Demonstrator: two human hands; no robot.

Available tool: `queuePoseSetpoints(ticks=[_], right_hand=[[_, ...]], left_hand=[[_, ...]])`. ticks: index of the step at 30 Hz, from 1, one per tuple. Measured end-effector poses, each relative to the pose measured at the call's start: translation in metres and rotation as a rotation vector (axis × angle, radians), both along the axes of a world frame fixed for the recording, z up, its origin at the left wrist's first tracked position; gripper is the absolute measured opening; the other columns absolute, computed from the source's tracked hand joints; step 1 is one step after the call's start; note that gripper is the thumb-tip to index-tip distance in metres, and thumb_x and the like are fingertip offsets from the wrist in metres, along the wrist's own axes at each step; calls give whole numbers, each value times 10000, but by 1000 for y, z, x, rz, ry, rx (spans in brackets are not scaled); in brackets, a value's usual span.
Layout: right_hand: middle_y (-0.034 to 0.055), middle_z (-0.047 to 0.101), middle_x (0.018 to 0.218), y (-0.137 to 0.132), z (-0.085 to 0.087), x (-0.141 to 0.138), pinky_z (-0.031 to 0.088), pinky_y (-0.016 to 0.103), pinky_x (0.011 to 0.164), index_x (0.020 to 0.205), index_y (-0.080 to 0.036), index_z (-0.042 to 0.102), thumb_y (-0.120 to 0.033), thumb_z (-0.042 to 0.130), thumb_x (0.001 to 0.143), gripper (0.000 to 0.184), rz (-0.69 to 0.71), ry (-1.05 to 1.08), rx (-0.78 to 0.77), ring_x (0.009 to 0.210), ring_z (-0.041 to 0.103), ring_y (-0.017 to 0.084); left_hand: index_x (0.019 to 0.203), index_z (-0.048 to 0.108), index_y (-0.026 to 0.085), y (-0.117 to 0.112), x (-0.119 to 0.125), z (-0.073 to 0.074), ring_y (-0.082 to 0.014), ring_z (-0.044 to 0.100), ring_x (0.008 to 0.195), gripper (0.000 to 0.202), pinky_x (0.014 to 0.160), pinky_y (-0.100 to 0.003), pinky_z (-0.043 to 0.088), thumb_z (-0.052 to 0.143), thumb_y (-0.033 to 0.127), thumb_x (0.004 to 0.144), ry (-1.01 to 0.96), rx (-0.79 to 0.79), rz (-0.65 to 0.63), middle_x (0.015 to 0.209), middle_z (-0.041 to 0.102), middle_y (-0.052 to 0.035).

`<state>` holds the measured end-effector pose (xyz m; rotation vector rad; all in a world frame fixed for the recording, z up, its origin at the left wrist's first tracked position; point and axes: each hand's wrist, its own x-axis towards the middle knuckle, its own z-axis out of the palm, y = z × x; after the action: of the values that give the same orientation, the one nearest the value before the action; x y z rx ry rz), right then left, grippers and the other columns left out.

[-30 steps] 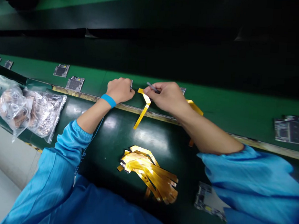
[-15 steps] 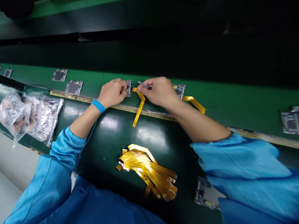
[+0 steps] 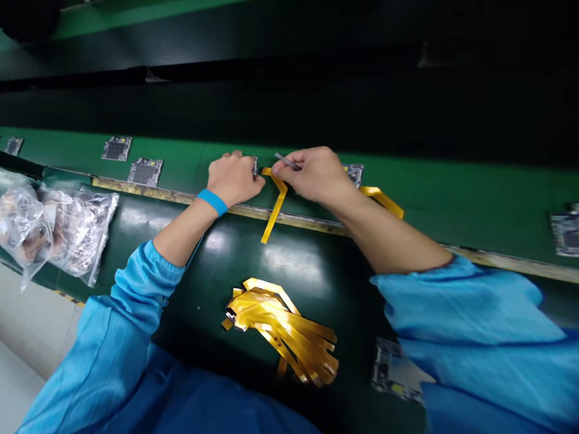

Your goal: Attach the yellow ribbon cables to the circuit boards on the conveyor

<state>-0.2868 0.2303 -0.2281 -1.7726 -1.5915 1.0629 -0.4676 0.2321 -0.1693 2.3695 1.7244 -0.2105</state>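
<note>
Left hand half closed, fingers curled over a circuit board by the belt's near edge; grip hidden, can't tell. Right hand pinched closed on a gray stick, thumb at the upper end of a yellow ribbon, which crosses that edge, tail over the desk. Ribbon pile on desk, apart from its far edge.

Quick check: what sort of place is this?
Probably an electronics assembly line: there are several circuit boards, a heap of gold ribbon cables, and a blue wristband, perhaps an antistatic strap.
</note>
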Motion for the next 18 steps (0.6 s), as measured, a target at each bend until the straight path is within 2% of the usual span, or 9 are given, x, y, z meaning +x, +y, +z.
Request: queuePoseSetpoints(ticks=[5,9,14,18], right_hand=[[46,819,859,0,-4,2,564,361,782,811,-236,813,-357,800,873,137,-10,33,-2,824,730,241],[45,828,890,-2,-2,4,565,350,783,832,-222,823,-357,819,858,138,-16,37,19,841,744,238],[37,812,838,-4,4,6,526,331,725,873,-201,848,-328,841,855,129,27,-2,22,814,730,231],[39,790,790,-5,2,8,501,335,684,902,-199,858,-400,836,872,204,47,-73,43,768,712,227]], left_hand=[[1278,804,166,-3,9,2,-349,705,1245,365,959,-421,594,617,367,1037,33,-1,2,1300,743,-178],[1224,809,166,-1,10,-1,-356,703,1243,309,957,-434,593,609,304,1034,2,6,8,1283,747,-177],[990,790,214,2,-8,-8,-305,736,1088,187,888,-400,583,603,214,1008,-142,18,18,1108,765,-108],[954,762,209,-3,-27,-15,-287,716,1096,180,948,-403,576,595,145,974,-257,43,-87,1079,755,-94]])
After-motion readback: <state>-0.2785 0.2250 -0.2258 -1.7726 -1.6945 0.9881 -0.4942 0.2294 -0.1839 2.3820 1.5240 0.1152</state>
